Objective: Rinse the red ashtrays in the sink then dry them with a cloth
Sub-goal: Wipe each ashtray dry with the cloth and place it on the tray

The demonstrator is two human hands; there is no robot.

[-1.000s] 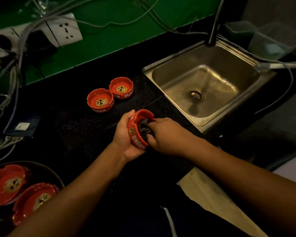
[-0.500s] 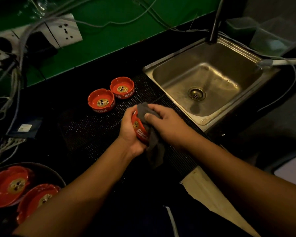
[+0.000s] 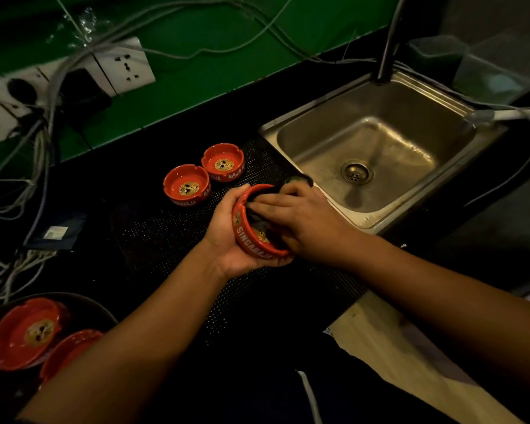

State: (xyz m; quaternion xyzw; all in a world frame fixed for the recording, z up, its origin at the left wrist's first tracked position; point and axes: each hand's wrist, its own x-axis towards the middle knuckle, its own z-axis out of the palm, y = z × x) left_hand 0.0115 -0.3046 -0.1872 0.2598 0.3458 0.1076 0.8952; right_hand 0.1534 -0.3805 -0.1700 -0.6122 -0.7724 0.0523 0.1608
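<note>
One ashtray holds cloth — two others fill a bowl.

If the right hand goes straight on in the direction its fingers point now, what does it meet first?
The right hand points its fingers into the held ashtray, so it would first press the dark cloth against the ashtray's inside, with the left hand behind it. Depth is unclear.

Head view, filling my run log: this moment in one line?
step: drying | left hand: grips ashtray | right hand: holds cloth inside it
</note>
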